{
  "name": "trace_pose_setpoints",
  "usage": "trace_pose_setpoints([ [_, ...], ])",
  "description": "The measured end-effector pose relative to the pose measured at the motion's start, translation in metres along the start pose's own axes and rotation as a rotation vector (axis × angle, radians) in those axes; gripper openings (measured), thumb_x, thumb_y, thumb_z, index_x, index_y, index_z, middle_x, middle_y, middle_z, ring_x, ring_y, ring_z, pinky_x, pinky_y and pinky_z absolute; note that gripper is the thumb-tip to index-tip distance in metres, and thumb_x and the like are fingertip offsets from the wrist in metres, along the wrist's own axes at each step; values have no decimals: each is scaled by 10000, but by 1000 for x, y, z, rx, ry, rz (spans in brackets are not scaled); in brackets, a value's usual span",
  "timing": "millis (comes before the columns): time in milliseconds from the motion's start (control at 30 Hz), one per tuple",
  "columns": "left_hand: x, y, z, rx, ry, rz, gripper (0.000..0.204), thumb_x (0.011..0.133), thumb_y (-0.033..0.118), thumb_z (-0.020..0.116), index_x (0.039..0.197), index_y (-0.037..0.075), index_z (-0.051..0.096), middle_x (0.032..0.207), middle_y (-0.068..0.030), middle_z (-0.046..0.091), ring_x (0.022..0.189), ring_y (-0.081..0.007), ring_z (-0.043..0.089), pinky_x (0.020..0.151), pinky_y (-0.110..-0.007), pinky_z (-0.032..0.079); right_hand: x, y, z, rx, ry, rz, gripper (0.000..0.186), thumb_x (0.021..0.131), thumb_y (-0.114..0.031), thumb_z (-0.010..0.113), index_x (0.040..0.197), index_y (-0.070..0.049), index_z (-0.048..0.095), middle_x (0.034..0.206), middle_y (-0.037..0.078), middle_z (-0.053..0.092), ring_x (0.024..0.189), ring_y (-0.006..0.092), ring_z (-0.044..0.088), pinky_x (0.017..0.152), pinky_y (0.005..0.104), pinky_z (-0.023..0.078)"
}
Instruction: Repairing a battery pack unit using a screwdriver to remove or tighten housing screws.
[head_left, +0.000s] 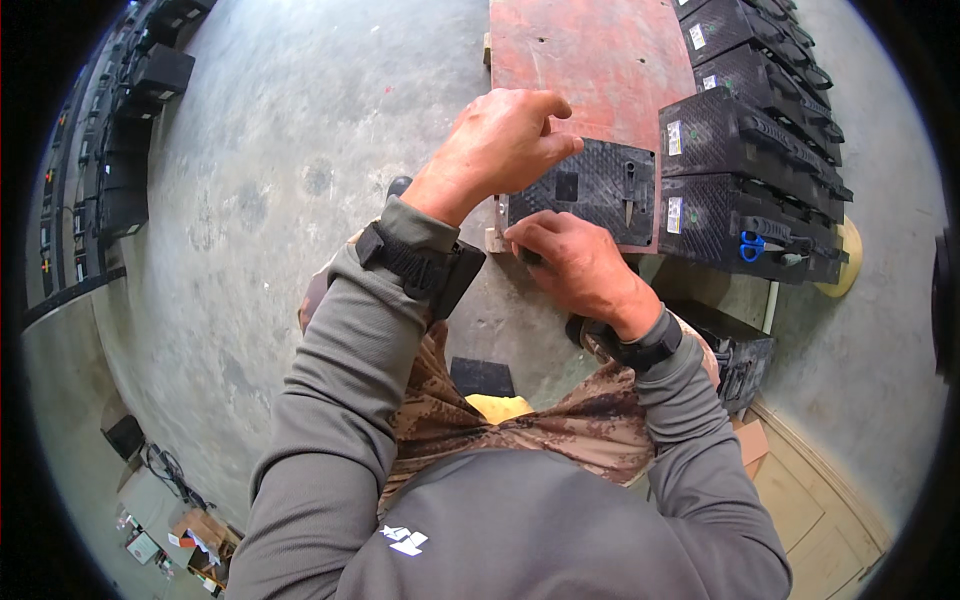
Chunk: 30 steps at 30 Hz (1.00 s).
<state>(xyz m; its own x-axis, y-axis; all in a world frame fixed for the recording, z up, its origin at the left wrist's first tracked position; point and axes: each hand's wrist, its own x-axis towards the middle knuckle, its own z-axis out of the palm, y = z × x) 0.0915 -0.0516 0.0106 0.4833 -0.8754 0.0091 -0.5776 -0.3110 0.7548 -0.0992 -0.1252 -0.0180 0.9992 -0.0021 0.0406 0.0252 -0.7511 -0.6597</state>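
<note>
My left hand (497, 150) is raised near the upper left of a black textured plate (600, 180), fingers loosely bent, with a gap between thumb and index and nothing visible in them. The plate lies on a reddish board (590, 60) and has a dark square near its middle. A short tool (629, 195) with a dark handle and pointed tip lies on its right part. My right hand (570, 260) is at the plate's lower left edge, fingers curled round a small dark object (529, 255) that I cannot make out.
Stacked black cases (690, 140) line the board's right side, with blue scissors (751, 246) on the lower one. More black units (135, 150) stand at the far left. A dark flat piece (482, 376) is on the floor below my hands; boxes (200, 540) sit at lower left.
</note>
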Motion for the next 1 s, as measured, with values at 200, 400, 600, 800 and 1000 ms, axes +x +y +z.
trace_pose_setpoints([
  [200,-1,-2,0,-11,-39,-32,446,932,368,755,1211,22,726,983,-192,770,890,-313,758,800,-399,596,10,-6,-11,-188,-172,278,385,793,-151,787,1154,-70,682,1058,129,687,1002,367,679,851,466,573],
  [400,1,-1,3,2,5,13,446,934,354,761,1221,16,721,972,-189,771,870,-293,758,779,-389,596,1,1,-3,-58,75,-125,321,815,-205,800,1077,-65,676,1004,143,669,954,382,675,819,481,565],
  [600,0,0,2,-3,-48,-40,434,937,340,763,1224,17,721,961,-179,773,872,-281,760,769,-391,600,6,-9,-10,-152,-148,252,342,813,-131,753,1140,-63,683,1008,145,668,1018,362,664,857,478,561],
  [800,1,-1,5,4,-19,-8,423,930,324,772,1213,13,725,944,-172,771,846,-258,754,751,-373,593,0,5,-1,-26,85,-111,349,824,-245,811,1072,-54,657,998,155,658,953,374,682,804,489,564],
  [1000,1,-3,5,0,-46,-39,432,932,330,771,1213,6,725,927,-169,765,815,-241,748,743,-370,592,7,-4,-6,-138,-113,270,333,822,-125,740,1141,-57,676,1022,150,671,994,380,674,856,481,564],
])
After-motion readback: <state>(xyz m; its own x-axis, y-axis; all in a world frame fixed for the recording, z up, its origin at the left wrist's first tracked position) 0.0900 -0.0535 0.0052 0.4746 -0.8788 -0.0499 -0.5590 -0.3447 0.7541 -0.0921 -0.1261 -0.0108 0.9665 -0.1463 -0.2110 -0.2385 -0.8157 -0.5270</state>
